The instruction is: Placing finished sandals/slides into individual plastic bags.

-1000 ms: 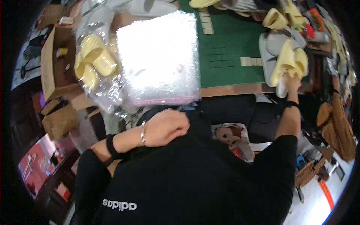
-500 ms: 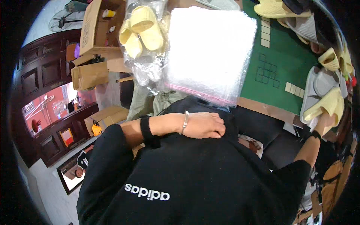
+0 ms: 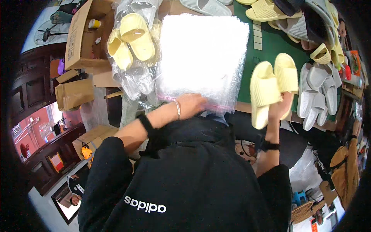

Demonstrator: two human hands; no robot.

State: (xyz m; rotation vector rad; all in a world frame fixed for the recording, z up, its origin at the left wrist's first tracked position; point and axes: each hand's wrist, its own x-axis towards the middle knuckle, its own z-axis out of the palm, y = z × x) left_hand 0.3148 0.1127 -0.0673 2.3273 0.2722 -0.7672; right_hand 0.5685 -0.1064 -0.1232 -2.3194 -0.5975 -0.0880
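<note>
Right now the person's right hand (image 3: pixel 281 106) holds a pair of pale yellow slippers (image 3: pixel 272 87) by their heel ends, its grip closed around both so that the two lie side by side, toes pointing away over the green tabletop (image 3: pixel 266 42); keeping them pressed together as one unit lets a single hand carry them. The left hand (image 3: pixel 190 105) rests on the near edge of a stack of clear plastic bags (image 3: pixel 203 58), close to the pink seal strip (image 3: pixel 185 99) that runs along that edge, and its fingers appear curled onto the top sheet, though whether they actually pinch a bag cannot be told from this view. Lying flat with its sealing edge toward the body, the stack puts each bag's mouth within easy reach. Just left of it sits a bagged bundle of yellow slippers (image 3: pixel 131 42), already wrapped in clear film, beside an open cardboard box (image 3: pixel 79 38). To the right of the held pair, white slippers (image 3: pixel 319 92) lie in a row near the tabletop's edge, and further yellow and grey ones (image 3: pixel 293 19) crowd the far corner, all loose and unbagged
</note>
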